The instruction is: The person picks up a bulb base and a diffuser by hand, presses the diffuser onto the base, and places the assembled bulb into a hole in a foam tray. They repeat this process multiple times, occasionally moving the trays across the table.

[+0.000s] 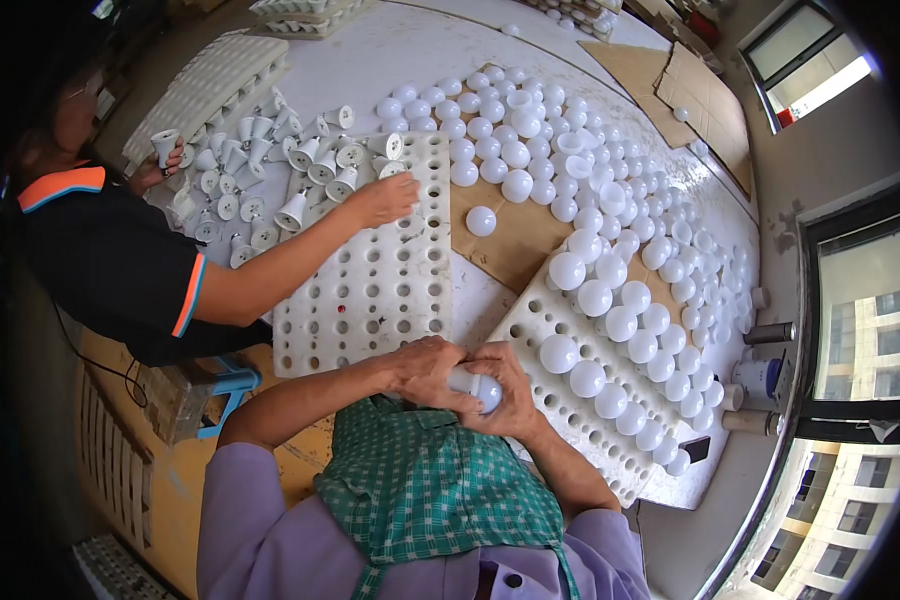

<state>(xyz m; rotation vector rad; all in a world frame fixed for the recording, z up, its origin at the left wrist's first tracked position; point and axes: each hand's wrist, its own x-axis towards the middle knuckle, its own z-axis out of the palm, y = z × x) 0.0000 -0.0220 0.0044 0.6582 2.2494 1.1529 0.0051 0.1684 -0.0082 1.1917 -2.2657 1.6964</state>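
Observation:
My left hand point(425, 370) and my right hand point(507, 392) are together at chest height, close above the green checked apron point(435, 490). Between them is a light bulb point(486, 393), its white dome pointing to the right and its paler housing partly covered by fingers. Both hands have their fingers wrapped round it. Just beyond my left hand lies a white foam tray point(360, 310) with rows of holes. To the right of my right hand, a second foam tray point(530, 325) carries rows of round white bulb covers point(587, 378).
At left, a co-worker's hand point(383, 200) reaches over the first tray near loose bulb housings point(292, 212); their other hand point(153, 172) grips a housing. Many white covers point(515, 155) lie on cardboard. A blue stool point(232, 385) stands below. A dark phone-like object point(695, 449) lies at the right edge.

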